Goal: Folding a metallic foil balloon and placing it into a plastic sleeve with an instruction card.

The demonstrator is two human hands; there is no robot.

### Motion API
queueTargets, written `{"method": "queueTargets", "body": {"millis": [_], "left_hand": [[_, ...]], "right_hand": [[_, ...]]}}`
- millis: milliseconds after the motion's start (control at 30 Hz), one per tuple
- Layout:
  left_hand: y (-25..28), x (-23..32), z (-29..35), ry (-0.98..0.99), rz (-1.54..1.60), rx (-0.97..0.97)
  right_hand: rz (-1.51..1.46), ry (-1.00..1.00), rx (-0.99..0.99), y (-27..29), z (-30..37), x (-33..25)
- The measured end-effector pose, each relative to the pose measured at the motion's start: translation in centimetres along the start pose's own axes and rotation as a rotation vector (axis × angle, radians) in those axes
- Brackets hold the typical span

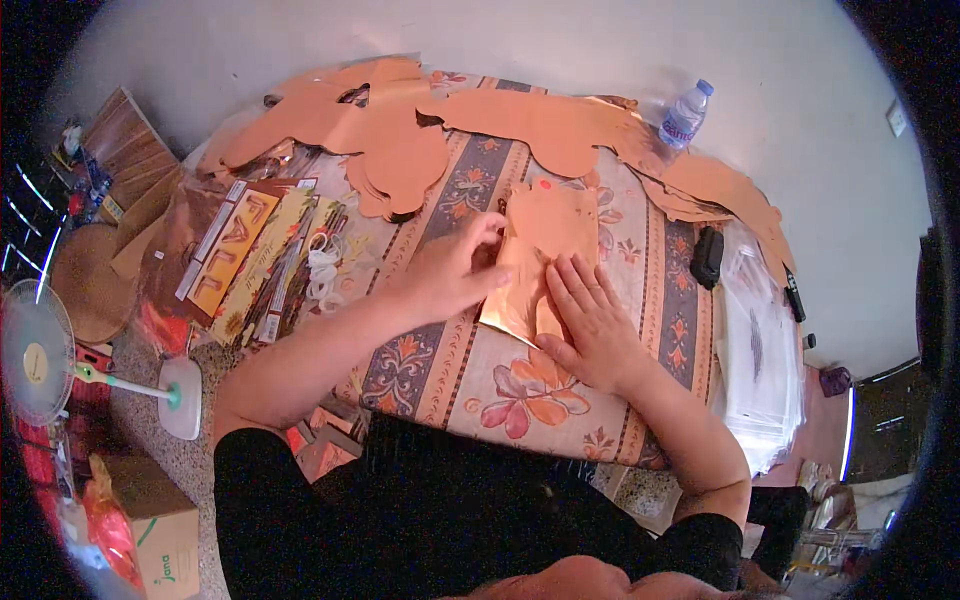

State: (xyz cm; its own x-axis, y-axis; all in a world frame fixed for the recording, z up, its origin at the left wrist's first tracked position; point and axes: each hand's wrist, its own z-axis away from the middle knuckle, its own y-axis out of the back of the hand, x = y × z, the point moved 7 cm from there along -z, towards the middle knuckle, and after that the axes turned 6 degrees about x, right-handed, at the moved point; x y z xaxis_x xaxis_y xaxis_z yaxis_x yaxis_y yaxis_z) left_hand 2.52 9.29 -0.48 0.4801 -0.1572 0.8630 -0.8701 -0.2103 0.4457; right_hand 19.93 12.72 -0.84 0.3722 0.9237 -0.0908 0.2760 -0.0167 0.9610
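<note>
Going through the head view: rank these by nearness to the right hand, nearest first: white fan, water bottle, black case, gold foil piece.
1. Gold foil piece, under the right hand
2. Black case, to the right
3. Water bottle, upper right
4. White fan, far left

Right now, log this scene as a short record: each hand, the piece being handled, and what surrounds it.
left hand: fingers bent, at the piece's left edge; grip unclear
right hand: spread flat on the piece's lower right
piece: shiny orange sheet, roughly rectangular
surface: floral tablecloth
far side: flat orange cutouts, capped bottle
right side: black case, clear plastic bags
left side: printed packages
</note>
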Motion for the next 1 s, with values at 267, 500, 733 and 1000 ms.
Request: {"method": "queueTargets", "body": {"millis": [267,500,733,1000], "left_hand": [[-0.4,2.0,1.9,-0.352,-0.351,0.198],[0.8,1.2,1.6,-0.257,-0.468,0.220],[1.4,1.7,1.4,-0.183,-0.608,0.174],[1.4,0.4,1.2,-0.302,-0.606,0.153]], "right_hand": [[0.004,0.025,0.006,-0.1,0.0,-0.2],[0.018,0.023,0.010,-0.4,-0.1,-0.1],[0.026,0.026,0.020,-0.3,-0.1,0.0],[0.031,0.030,0.055,-0.1,0.0,-0.1]]}}
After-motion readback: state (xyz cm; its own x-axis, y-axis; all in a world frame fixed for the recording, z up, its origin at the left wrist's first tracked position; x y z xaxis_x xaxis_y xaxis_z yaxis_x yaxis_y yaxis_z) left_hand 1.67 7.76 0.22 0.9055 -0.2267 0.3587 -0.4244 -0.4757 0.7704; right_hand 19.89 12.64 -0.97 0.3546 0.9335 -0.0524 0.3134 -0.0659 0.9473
